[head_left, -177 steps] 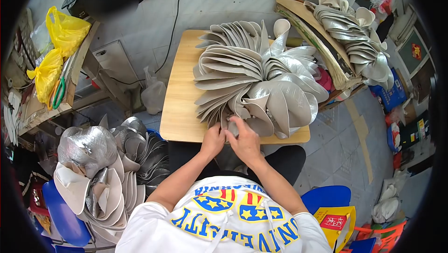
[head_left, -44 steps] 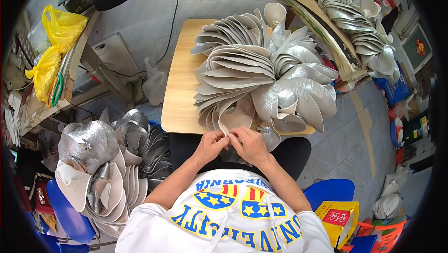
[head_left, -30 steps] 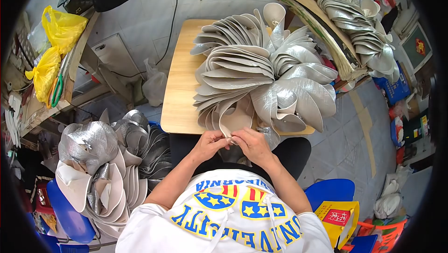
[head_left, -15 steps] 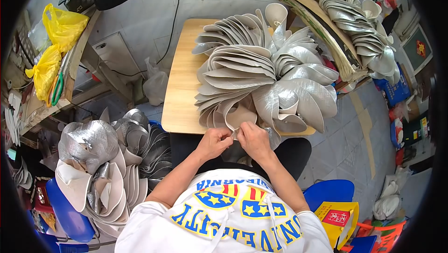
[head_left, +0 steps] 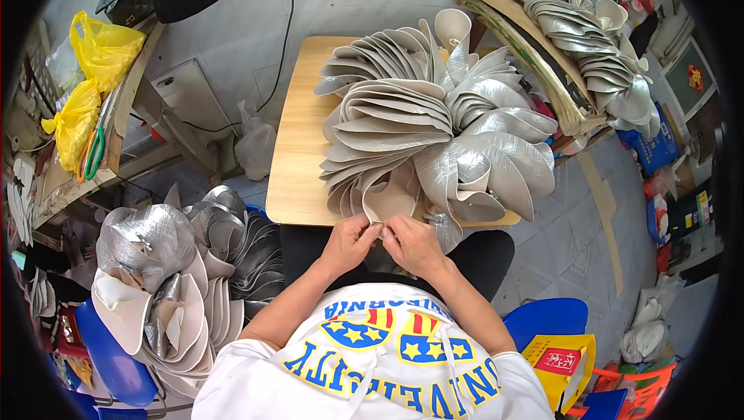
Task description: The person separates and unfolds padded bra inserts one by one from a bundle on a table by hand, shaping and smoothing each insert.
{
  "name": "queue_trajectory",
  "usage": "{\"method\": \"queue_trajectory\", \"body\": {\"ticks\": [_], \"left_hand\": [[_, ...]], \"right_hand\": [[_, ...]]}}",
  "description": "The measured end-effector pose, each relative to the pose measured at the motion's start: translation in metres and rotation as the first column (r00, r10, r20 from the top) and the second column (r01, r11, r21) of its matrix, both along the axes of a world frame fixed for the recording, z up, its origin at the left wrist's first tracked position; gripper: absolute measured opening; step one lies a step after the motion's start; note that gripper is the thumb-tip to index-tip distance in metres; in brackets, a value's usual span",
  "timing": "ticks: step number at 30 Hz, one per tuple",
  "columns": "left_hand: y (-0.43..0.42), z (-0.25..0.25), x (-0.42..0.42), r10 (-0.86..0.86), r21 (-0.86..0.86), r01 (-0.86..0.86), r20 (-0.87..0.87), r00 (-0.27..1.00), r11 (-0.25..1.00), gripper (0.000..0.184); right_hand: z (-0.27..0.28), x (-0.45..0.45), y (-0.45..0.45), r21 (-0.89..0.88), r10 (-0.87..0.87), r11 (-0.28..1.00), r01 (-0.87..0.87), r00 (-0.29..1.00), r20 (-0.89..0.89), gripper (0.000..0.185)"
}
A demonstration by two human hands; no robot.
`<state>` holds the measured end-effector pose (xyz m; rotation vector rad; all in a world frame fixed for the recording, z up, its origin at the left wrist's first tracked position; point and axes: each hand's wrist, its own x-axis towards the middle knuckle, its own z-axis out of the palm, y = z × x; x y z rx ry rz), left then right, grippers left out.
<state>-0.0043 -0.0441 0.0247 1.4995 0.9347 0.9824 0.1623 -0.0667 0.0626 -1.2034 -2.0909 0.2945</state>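
A large pile of curved beige sheets with silver foil backing is fanned out on a light wooden table. At the near edge, one beige foil-backed piece bends toward me. My left hand is closed, its thumb and fingers pinching the near rim of this piece. Close beside it, nearly touching, my right hand pinches the same rim. The fingers hide the exact spot they grip.
More foil-backed pieces are heaped at the left over a blue chair. Another stack lies on a bench at the upper right. Yellow bags and green-handled scissors rest on a wooden stand. A yellow paper bag sits at the lower right.
Both hands have moved slightly left and down along the piece's rim. Its beige inner face shows wider now. The whole view has shifted a little.
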Motion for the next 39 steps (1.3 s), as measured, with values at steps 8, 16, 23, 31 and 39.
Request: {"method": "queue_trajectory", "body": {"ticks": [8,16,23,31,39], "left_hand": [[0.010,0.008,-0.011,-0.148,0.008,0.147,0.007,0.989,0.989,0.025],[0.007,0.007,-0.032,-0.160,-0.051,0.156,-0.082,0.984,0.986,0.024],[0.005,-0.002,-0.040,-0.004,-0.103,-0.026,-0.285,0.959,0.994,0.015],[0.018,0.025,0.004,0.227,0.245,-0.151,-0.320,0.920,0.958,0.040],[0.018,0.033,0.013,0.216,0.563,-0.024,-0.277,0.936,0.826,0.012]], "right_hand": [[0.003,0.019,0.019,-0.161,0.174,0.969,-0.186,0.981,-0.089,0.015],[0.013,0.045,0.039,-0.008,-0.142,0.990,0.142,0.990,-0.014,0.012],[-0.001,0.039,0.025,-0.051,-0.148,0.988,0.149,0.988,0.036,0.012],[-0.004,0.034,0.012,0.014,-0.166,0.986,0.166,0.981,0.095,0.011],[0.023,0.005,0.006,0.144,-0.244,0.964,0.222,0.956,0.164,0.031]]}}
